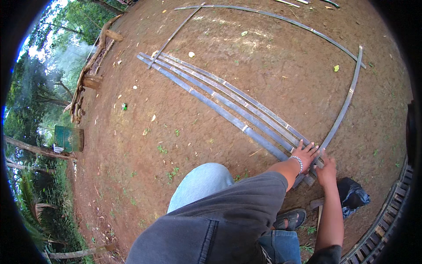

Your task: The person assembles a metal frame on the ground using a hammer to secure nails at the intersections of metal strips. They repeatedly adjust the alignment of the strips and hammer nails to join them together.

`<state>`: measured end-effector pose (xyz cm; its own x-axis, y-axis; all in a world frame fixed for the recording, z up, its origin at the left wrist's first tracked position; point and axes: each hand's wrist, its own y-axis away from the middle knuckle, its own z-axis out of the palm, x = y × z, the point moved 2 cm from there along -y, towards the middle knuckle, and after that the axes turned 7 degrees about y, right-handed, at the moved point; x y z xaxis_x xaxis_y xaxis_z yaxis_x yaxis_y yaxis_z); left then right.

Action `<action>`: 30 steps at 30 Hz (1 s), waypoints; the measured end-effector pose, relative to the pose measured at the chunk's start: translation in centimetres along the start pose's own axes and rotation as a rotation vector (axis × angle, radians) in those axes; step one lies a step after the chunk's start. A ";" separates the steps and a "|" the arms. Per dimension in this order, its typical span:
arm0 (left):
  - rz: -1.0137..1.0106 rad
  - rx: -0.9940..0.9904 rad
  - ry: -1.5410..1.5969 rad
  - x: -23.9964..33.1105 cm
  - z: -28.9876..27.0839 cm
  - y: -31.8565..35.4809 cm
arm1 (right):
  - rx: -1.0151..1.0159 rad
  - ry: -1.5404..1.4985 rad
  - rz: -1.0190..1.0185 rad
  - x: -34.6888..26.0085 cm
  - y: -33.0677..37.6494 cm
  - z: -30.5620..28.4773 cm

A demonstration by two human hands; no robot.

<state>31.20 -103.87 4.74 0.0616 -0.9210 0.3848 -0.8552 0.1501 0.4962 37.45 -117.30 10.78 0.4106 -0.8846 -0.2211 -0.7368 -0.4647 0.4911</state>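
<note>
Several long bamboo strips (pixel 220 104) lie side by side on the ground, running from upper left down to my hands. My left hand (pixel 305 156), with a chain bracelet at its wrist, rests with spread fingers across their near ends. Close on its right, my right hand (pixel 326 170) grips the near end of a crossing bamboo strip (pixel 345 105) between thumb and fingers. That strip curves up the right side. A far bamboo strip (pixel 272 15) and a left crosspiece (pixel 178 34) complete a rough four-sided outline. The joint under my hands is partly hidden.
Beside my sandalled foot (pixel 290 219) lies a hammer (pixel 318 204), partly behind my right forearm. A black plastic bag (pixel 354 197) sits right of it. A slatted wooden edge (pixel 391 215) curves along the lower right. Far left stand a green drum (pixel 68 138) and a log bench (pixel 93 81).
</note>
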 end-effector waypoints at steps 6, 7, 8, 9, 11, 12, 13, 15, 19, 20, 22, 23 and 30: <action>0.004 -0.047 0.039 -0.2 -0.8 1.0 | 0.315 -0.448 -0.134 6.4 9.8 -6.7; -0.001 -0.057 0.042 -0.4 -0.5 1.1 | 0.263 -0.356 -0.098 7.2 11.5 -8.0; -0.001 -0.063 0.044 -0.5 -0.5 1.1 | 0.155 -0.353 -0.016 8.3 12.9 -8.7; 0.003 -0.063 0.040 -0.6 -0.6 1.0 | 0.090 -0.284 0.003 9.7 14.0 -9.2; 0.027 -0.065 0.020 0.0 -1.2 0.3 | 0.101 -0.127 0.000 14.1 15.3 -8.7; 0.016 -0.080 -0.005 0.4 -1.7 0.2 | 0.164 -0.035 -0.027 17.1 15.5 -7.6; 0.026 -0.096 -0.026 1.1 -2.4 -0.2 | 0.207 0.028 -0.032 18.6 15.9 -7.2; 0.025 -0.112 -0.091 1.9 -3.4 -1.1 | 0.267 0.135 -0.026 20.7 15.4 -7.6; -0.068 -0.060 -0.081 -0.5 -2.4 0.5 | -0.065 0.319 -0.043 17.6 9.5 -5.1; -0.079 -0.063 -0.097 -1.2 -2.5 0.6 | -0.128 0.323 0.074 15.9 8.4 -5.4; -0.038 -0.073 -0.121 1.4 -2.7 -0.3 | -0.089 0.363 0.141 21.8 7.0 -1.0; -0.020 -0.084 -0.127 2.0 -2.8 -0.4 | 0.075 0.447 0.038 23.2 6.7 0.9; -0.038 -0.127 -0.174 1.8 -2.4 0.0 | -0.045 0.166 0.311 22.3 5.1 2.6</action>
<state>32.55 -104.66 7.32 -0.0062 -0.9733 0.2294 -0.7815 0.1478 0.6062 41.49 -139.53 6.16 0.2547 -0.9634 0.0831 -0.8175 -0.1686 0.5507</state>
